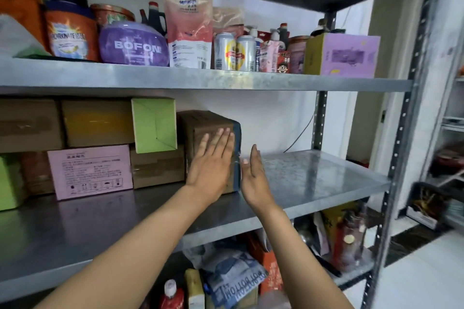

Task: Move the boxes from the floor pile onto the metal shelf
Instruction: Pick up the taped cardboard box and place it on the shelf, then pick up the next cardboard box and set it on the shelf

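A brown cardboard box with a dark blue taped edge (200, 123) stands on the middle board of the metal shelf (313, 175). My left hand (213, 160) lies flat against the box's front face, fingers straight and slightly spread. My right hand (252, 178) is edge-on beside the box's right side, fingers extended, touching or nearly touching the blue edge. Neither hand grips anything. To the left are more boxes: a green box (154, 124), a pink box (90, 173), and brown cartons (98, 123). The floor pile is out of view.
The upper board (200, 78) carries bottles, cans, a purple tub (133, 45) and a lilac box (344, 54). The lower board holds bags and bottles (236, 281). A perforated steel upright (404, 133) stands at right. Bare shelf surface lies right of the box.
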A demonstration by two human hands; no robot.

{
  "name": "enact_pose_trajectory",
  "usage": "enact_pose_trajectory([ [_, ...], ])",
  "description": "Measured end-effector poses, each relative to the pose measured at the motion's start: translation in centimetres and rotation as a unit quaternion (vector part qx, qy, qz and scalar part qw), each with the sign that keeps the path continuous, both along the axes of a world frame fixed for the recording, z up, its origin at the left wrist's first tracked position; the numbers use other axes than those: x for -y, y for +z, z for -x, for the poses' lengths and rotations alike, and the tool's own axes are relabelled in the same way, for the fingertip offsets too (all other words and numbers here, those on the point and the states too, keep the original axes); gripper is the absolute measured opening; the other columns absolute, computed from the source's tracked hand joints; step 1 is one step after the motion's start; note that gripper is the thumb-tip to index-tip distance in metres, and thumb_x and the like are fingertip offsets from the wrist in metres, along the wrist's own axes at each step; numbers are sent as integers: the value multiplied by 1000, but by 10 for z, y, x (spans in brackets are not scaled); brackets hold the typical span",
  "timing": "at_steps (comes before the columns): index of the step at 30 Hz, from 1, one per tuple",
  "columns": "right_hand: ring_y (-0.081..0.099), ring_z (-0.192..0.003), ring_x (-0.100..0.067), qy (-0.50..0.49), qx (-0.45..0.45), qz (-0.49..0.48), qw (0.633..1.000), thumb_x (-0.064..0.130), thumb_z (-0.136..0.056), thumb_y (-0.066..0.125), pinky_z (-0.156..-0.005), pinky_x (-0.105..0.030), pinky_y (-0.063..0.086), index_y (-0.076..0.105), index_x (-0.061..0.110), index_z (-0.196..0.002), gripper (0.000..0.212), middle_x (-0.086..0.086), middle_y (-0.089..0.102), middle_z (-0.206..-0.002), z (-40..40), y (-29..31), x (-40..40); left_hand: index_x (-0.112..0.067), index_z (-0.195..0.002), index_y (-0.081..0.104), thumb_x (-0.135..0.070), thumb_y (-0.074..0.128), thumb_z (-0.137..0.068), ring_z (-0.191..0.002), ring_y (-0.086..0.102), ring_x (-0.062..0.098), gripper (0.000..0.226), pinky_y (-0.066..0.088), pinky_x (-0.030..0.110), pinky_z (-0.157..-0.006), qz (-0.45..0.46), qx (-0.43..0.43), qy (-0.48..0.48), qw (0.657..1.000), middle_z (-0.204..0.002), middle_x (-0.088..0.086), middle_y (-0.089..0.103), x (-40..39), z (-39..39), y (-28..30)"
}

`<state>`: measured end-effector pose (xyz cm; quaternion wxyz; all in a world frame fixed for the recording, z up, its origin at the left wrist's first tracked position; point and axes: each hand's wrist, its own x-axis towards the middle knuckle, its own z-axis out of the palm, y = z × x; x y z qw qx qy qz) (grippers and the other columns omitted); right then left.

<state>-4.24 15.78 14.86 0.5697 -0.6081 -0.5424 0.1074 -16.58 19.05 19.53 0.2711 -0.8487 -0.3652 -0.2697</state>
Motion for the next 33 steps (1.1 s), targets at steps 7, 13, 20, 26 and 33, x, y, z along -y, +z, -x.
enact_pose_trajectory([
  [7,5,-149,-7,-30,-60,-18,998,44,-103,23,-123,-34,9,-1,29,-154,59,10,3,-162,-2,-39,104,-8,-152,-9,-16,32,-100,-148,-11,18,66,-11,35,-118,36,-27,-94,995,-161,6,-10,56,-23,-24],
  [13,6,-147,1,-83,-77,2,994,49,-101,23,-123,-35,11,8,34,-153,57,16,8,-161,-15,-95,171,-10,-153,-1,-28,24,-104,-149,-6,13,58,6,35,-122,204,70,-189,958,-162,2,-4,118,-49,-87],
  [20,11,-144,4,-121,-133,56,982,36,-105,27,-120,-22,12,12,27,-154,52,15,13,-159,-26,-165,232,-12,-154,6,-27,27,-103,-148,-1,9,56,-2,24,-120,292,83,-216,928,-162,1,2,153,-66,-181],
  [26,16,-142,6,-171,-190,117,960,43,-103,28,-112,-11,15,17,33,-154,53,19,18,-157,-27,-254,270,-16,-154,5,-29,29,-104,-148,0,9,57,2,23,-118,433,93,-197,875,-162,-3,3,182,-72,-271],
  [33,26,-145,-12,-234,-238,223,916,46,-103,25,-119,-32,21,16,33,-154,53,9,21,-159,-16,-364,303,-18,-154,10,-31,31,-104,-148,7,12,56,13,30,-120,627,130,-121,759,-162,-2,7,221,-79,-396],
])
